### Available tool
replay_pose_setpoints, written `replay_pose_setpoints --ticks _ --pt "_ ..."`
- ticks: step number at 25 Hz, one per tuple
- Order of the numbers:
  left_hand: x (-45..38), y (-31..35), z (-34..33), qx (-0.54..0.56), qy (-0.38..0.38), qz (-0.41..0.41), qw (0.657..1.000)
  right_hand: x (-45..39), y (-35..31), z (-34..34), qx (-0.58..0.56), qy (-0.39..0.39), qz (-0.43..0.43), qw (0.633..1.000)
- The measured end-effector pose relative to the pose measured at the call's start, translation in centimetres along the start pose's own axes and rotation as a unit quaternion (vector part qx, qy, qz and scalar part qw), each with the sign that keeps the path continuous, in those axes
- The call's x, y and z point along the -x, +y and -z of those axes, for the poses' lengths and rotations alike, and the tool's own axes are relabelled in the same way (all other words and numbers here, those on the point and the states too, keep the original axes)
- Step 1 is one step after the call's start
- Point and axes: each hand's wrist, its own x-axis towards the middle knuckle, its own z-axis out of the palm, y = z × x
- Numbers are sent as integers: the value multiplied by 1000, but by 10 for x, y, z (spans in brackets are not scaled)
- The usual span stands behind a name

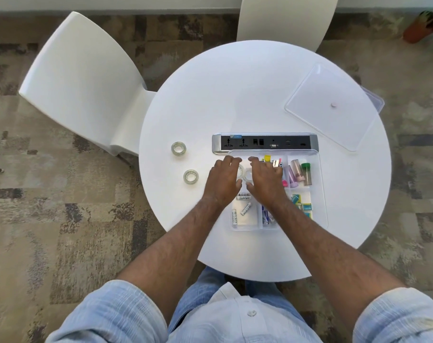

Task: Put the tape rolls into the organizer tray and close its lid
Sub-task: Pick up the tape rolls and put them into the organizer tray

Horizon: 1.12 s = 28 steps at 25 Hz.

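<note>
Rolled-up pale blue sleeves (116,315) filled the bottom of the frame. Both hands hovered over the organizer tray (319,184) at centre: the left hand (223,181) and right hand (266,180) each curled around a clear tape roll (248,175), its neighbour (240,171) touching it. Two more tape rolls (178,148) (191,176) lay left on the counter (235,95). Its clear lid (332,105) rested at upper right.

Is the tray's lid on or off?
Off. The lid lies flat on the table, far right, apart from the tray, whose compartments are uncovered.
</note>
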Motion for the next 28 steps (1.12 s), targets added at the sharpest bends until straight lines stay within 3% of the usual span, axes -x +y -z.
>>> replay_pose_setpoints --ticks 4,9,15,23,28 --pt "2 2 -6 -8 9 8 1000 3 8 0 -18 0 -9 1000" --pt "24 -36 -6 11 70 60 996 0 -9 -2 -29 32 62 997" --pt "23 -101 16 -2 74 147 986 -22 -64 -17 -3 -49 145 988" --pt "-26 -144 46 -48 -40 141 988 -43 -111 -47 70 -137 215 964" --pt "-48 -157 50 -68 -121 137 981 -50 -125 -58 83 -186 211 956"
